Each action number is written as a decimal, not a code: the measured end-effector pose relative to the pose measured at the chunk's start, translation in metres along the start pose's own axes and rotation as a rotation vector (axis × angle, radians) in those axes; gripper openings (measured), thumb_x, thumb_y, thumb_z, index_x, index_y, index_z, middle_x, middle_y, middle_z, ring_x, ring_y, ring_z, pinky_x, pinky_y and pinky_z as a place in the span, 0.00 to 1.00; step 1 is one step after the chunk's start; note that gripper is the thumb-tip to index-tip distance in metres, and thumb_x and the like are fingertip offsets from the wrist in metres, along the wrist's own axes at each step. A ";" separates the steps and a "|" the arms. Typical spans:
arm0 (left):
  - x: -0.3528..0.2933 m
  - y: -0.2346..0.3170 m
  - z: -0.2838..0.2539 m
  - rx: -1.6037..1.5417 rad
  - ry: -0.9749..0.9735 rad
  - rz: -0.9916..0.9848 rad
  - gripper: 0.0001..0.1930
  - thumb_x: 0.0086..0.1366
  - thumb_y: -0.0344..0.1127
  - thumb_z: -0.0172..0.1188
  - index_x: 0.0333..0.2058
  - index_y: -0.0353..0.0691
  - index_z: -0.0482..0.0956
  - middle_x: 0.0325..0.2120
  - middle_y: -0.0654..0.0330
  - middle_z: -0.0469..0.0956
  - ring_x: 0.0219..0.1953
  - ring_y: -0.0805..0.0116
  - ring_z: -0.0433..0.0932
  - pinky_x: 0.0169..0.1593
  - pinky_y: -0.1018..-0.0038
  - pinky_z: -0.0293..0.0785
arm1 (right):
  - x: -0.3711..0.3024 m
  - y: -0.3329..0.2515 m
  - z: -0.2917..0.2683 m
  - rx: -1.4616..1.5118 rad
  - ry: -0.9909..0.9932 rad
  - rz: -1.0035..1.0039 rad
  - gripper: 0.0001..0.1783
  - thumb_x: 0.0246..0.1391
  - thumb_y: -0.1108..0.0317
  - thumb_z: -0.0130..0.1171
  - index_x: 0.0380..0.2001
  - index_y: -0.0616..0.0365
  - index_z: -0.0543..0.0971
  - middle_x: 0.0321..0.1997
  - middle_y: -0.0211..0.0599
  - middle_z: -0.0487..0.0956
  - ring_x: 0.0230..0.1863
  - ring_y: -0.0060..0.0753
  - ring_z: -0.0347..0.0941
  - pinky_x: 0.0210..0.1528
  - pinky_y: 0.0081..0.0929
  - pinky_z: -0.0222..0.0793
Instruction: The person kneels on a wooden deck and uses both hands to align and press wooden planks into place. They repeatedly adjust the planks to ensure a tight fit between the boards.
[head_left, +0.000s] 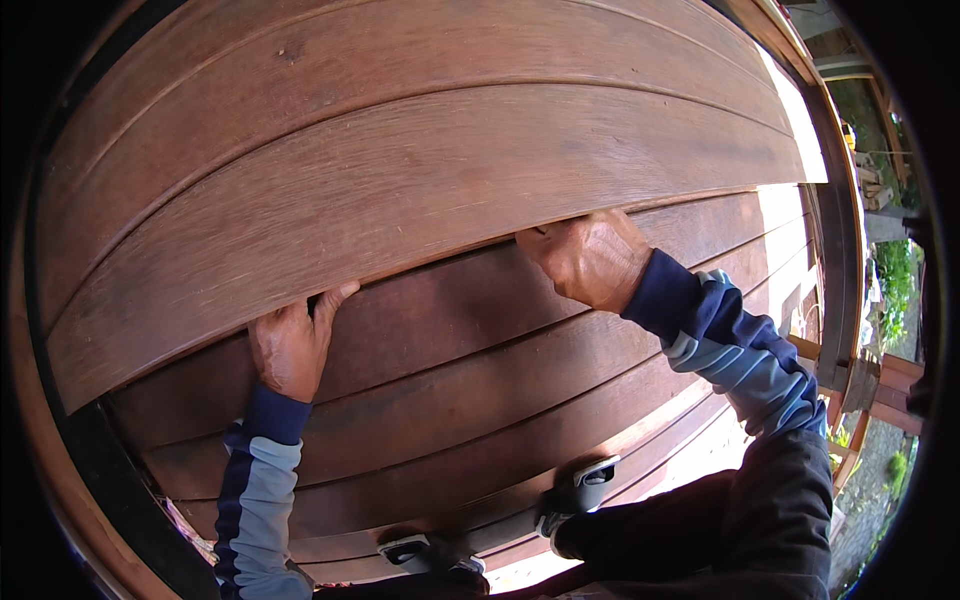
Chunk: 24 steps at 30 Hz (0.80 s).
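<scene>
A wide brown wooden plank (430, 170) stretches across the view, its near edge standing out over the boards below. My left hand (292, 345) grips that edge left of the middle, thumb along the rim and fingers tucked underneath, mostly hidden. Further right, my right hand (590, 258) is curled closed at the same edge, its fingertips partly out of sight beneath the wood. A small dark spot shows by its fingers; I cannot make out what it is. Below the plank lie reddish-brown floorboards (450, 370) with narrow dark gaps.
My feet, in dark footwear (590, 485), rest on the boards near the lower edge. A dark frame beam (845, 220) borders the right side, and another dark edge (110, 490) runs along the left. Sunlight falls across the right part. Green plants (897, 280) and timber pieces stand beyond.
</scene>
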<state>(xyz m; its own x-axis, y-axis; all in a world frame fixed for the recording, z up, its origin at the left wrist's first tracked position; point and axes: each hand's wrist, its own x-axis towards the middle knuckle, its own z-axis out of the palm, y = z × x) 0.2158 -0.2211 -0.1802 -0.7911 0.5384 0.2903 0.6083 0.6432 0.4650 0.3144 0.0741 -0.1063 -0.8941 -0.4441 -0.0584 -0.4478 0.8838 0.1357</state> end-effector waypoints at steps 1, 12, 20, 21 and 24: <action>0.001 0.001 -0.001 -0.051 -0.010 -0.036 0.26 0.56 0.51 0.65 0.38 0.28 0.80 0.35 0.45 0.79 0.39 0.48 0.78 0.41 0.60 0.74 | -0.001 0.001 -0.001 0.018 -0.011 0.047 0.15 0.43 0.70 0.56 0.37 0.60 0.78 0.30 0.40 0.80 0.34 0.43 0.80 0.33 0.35 0.77; 0.001 0.007 -0.001 0.414 0.023 0.153 0.37 0.63 0.62 0.51 0.46 0.25 0.74 0.44 0.40 0.73 0.51 0.43 0.69 0.51 0.55 0.68 | -0.006 0.002 0.010 0.066 0.024 0.150 0.10 0.45 0.71 0.56 0.35 0.56 0.78 0.29 0.40 0.81 0.31 0.43 0.80 0.33 0.35 0.75; 0.006 0.017 -0.006 0.375 -0.120 0.085 0.40 0.63 0.61 0.50 0.53 0.20 0.66 0.54 0.38 0.65 0.60 0.44 0.59 0.62 0.56 0.60 | -0.004 -0.004 0.008 0.059 0.061 0.246 0.15 0.45 0.71 0.56 0.39 0.56 0.79 0.30 0.43 0.82 0.34 0.44 0.80 0.35 0.37 0.75; 0.006 0.016 -0.004 0.375 -0.081 0.089 0.40 0.63 0.61 0.50 0.53 0.21 0.67 0.53 0.38 0.65 0.59 0.44 0.60 0.61 0.56 0.60 | -0.005 -0.004 0.010 0.060 0.070 0.256 0.15 0.45 0.72 0.56 0.40 0.56 0.79 0.30 0.43 0.82 0.34 0.45 0.80 0.35 0.37 0.75; 0.005 0.013 0.001 0.350 -0.029 0.115 0.38 0.63 0.60 0.52 0.52 0.23 0.69 0.51 0.40 0.67 0.55 0.43 0.63 0.59 0.55 0.61 | -0.007 -0.004 0.021 0.056 0.053 0.296 0.17 0.41 0.72 0.57 0.40 0.56 0.79 0.32 0.43 0.82 0.35 0.46 0.79 0.36 0.38 0.75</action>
<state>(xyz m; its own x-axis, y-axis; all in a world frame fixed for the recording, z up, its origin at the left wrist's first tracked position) 0.2196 -0.2100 -0.1736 -0.7170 0.6301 0.2983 0.6822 0.7221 0.1147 0.3228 0.0765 -0.1269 -0.9847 -0.1720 0.0275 -0.1691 0.9819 0.0847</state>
